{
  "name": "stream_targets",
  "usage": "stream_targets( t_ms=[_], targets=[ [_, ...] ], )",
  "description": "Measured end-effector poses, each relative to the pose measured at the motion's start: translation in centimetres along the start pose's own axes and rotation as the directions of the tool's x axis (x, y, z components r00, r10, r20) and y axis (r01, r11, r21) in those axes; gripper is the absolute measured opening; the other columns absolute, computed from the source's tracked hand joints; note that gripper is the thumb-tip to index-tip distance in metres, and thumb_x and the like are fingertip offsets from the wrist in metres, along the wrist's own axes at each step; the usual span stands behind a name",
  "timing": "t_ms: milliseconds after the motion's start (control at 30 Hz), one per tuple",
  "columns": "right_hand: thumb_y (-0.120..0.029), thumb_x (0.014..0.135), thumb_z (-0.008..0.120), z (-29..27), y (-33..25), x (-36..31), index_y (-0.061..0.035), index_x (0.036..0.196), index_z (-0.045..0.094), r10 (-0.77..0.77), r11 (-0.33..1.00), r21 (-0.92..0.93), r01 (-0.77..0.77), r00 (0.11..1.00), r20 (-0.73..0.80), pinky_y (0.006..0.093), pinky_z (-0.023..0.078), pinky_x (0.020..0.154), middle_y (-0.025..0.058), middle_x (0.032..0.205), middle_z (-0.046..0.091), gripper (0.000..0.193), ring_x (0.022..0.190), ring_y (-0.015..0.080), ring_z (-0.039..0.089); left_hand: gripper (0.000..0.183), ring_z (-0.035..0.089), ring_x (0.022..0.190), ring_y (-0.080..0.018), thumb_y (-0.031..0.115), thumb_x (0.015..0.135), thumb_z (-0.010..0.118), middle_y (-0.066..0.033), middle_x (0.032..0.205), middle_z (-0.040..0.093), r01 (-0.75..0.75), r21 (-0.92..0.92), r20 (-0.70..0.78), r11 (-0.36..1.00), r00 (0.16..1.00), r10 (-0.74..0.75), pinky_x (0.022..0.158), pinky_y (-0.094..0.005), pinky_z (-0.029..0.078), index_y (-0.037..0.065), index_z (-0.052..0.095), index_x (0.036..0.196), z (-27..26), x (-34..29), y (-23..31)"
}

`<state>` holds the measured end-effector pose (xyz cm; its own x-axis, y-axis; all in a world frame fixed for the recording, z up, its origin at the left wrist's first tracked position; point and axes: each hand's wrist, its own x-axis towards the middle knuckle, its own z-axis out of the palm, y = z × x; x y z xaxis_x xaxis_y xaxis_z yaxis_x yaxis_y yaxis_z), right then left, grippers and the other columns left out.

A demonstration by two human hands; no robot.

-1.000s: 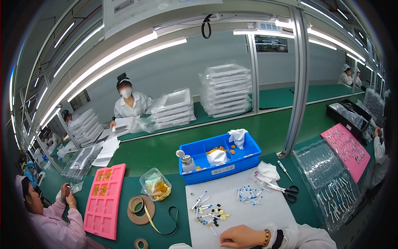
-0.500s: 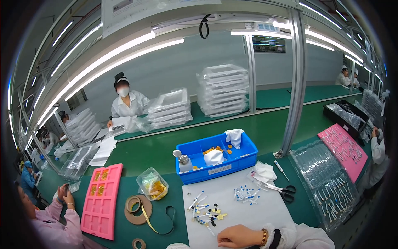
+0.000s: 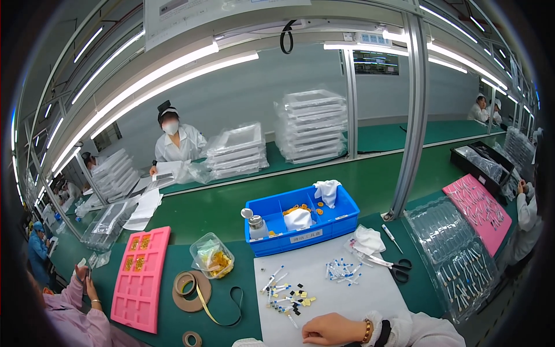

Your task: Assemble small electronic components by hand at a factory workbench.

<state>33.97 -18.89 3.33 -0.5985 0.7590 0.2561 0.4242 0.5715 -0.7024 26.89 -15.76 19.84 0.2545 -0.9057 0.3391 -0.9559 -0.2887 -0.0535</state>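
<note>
The wide fisheye view is taken from the wearer's head, faced forward and tilted down over the green-topped table. The bare right hand is framed close, at five o'clock; the silver metal post is caught farther off at two, the pale grey wall beyond, at twelve.

1. Two loose piles of slim white-and-blue sticks, overlapping too much to count singly.
2. One bare right hand, the wearer's.
3. One blue plastic divided bin.
4. Three white cloths.
5. Two pink rectangular trays.
6. Three round brownish tape rolls.
7. One pair of black-handled scissors.
8. Three stacks of plastic-wrapped white frames.
</note>
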Motion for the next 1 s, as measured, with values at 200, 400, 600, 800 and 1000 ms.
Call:
stream_targets(
  t_ms=[200, 400, 600, 800, 1000],
  targets=[
    [-0.026, 0.088, 0.068, 0.2, 0.2, 0.0, -0.0084, 0.086, 0.067, 0.003, 1.000, 0.018, -0.003, 1.000, 0.004, 0.0446, 0.050, 0.070, 0.0143, 0.081, 0.067, 0.018, 0.078, 0.0360, 0.065, 0.040, 0.063, 0.104, -0.0365, 0.030, 0.104, 0.051, -0.0226, 0.116, 0.062, 0.038, -0.030, 0.010, 0.999, 0.999, -0.038, 0.088, -0.0445, 0.047, -0.005, 0.057, 0.123, 0.1, -0.3, 0.3],
    [-0.025, 0.088, 0.068, 0.1, 0.2, 0.0, -0.0089, 0.087, 0.068, -0.012, 1.000, 0.003, 0.012, 1.000, -0.011, 0.0442, 0.050, 0.071, 0.0137, 0.083, 0.067, 0.017, 0.079, 0.0357, 0.065, 0.039, 0.063, 0.104, -0.0363, 0.029, 0.103, 0.051, -0.0224, 0.115, 0.063, 0.076, -0.052, 0.022, 0.996, 0.997, -0.075, 0.088, -0.0443, 0.047, -0.005, 0.057, 0.122, 0.1, -0.4, 0.7],
    [-0.026, 0.088, 0.069, 0.0, 0.1, 0.1, -0.0092, 0.088, 0.068, 0.001, 1.000, -0.008, -0.001, 1.000, 0.010, 0.0442, 0.051, 0.071, 0.0138, 0.083, 0.067, 0.017, 0.080, 0.0357, 0.065, 0.039, 0.063, 0.103, -0.0361, 0.029, 0.103, 0.052, -0.0222, 0.115, 0.063, 0.109, -0.072, 0.021, 0.991, 0.994, -0.108, 0.087, -0.0442, 0.047, -0.004, 0.058, 0.122, 0.1, -0.5, 1.1],
    [-0.035, 0.098, 0.063, -0.2, 0.6, 0.4, -0.0145, 0.098, 0.067, 0.108, 0.994, -0.019, -0.106, 0.976, 0.189, 0.0348, 0.050, 0.066, 0.0028, 0.081, 0.065, 0.021, 0.079, 0.0230, 0.065, 0.038, 0.063, 0.102, -0.0359, 0.029, 0.103, 0.052, -0.0220, 0.114, 0.063, 0.114, -0.100, 0.027, 0.988, 0.993, -0.112, 0.087, -0.0441, 0.048, -0.004, 0.058, 0.121, 0.4, -0.1, 0.8],
    [-0.034, 0.098, 0.064, -0.1, 0.5, 0.3, -0.0143, 0.097, 0.067, 0.104, 0.995, -0.012, -0.103, 0.980, 0.170, 0.0350, 0.050, 0.066, 0.0028, 0.081, 0.065, 0.020, 0.078, 0.0233, 0.065, 0.038, 0.064, 0.102, -0.0356, 0.029, 0.103, 0.052, -0.0218, 0.113, 0.063, 0.137, -0.130, 0.040, 0.982, 0.990, -0.133, 0.086, -0.0440, 0.048, -0.004, 0.058, 0.121, 0.4, -0.2, 1.1]
  ],
)
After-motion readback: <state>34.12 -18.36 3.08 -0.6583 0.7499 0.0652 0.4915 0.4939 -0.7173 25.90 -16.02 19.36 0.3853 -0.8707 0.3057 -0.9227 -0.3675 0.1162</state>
